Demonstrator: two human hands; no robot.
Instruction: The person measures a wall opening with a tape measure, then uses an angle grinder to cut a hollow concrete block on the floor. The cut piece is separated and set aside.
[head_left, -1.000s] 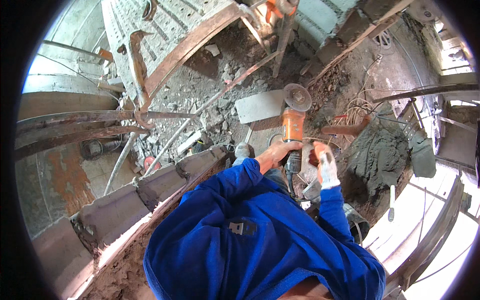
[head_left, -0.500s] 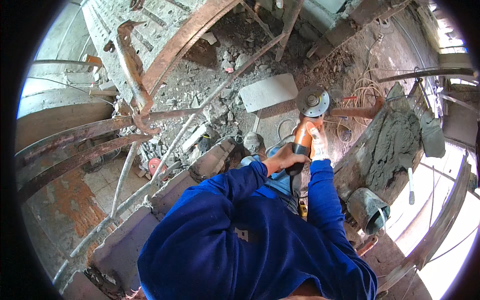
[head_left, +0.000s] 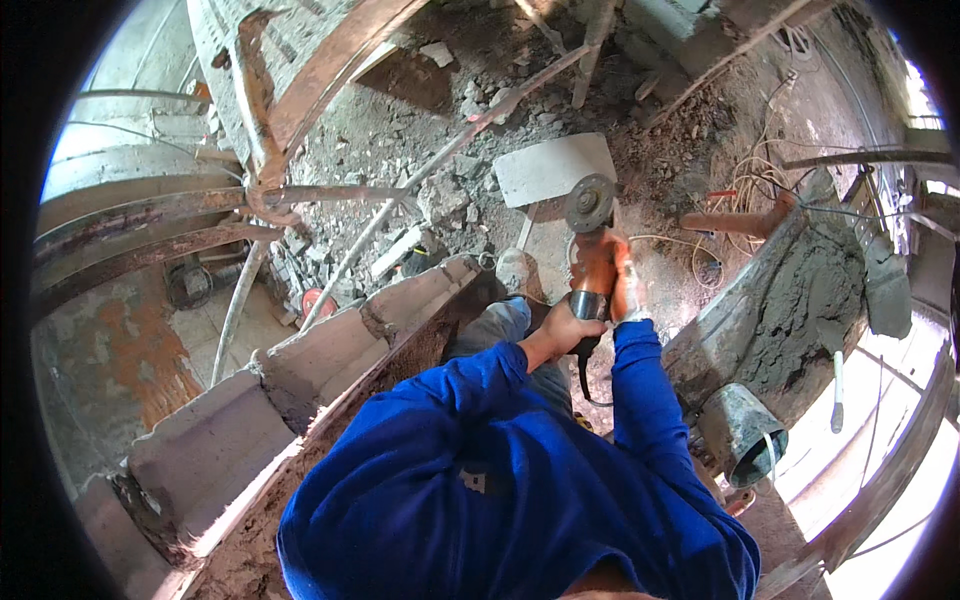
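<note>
An orange angle grinder (head_left: 592,268) with a black rear handle is held in front of my body, its round disc (head_left: 590,204) pointing away from me. My left hand (head_left: 566,328) is wrapped round the dark rear part of the body. Along the grinder's right side, my right hand (head_left: 627,283) grips near its head; its far fingers are partly hidden. A black cord (head_left: 583,378) hangs from the rear end. Beyond the disc lies a pale flat slab (head_left: 556,168), which the disc overlaps in view. Whether the disc touches anything, I cannot tell.
A low block wall (head_left: 210,440) runs along my left. Metal poles (head_left: 430,178) cross ahead over rubble (head_left: 440,200). To the right are a board with wet mortar (head_left: 790,290), a tipped bucket (head_left: 745,430), a rusty pipe (head_left: 740,218) and loose cable (head_left: 705,262).
The grinder and both hands have shifted slightly left, and the disc now overlaps the pale slab. My view has shifted, showing more of the block wall. Both hands keep their hold.
</note>
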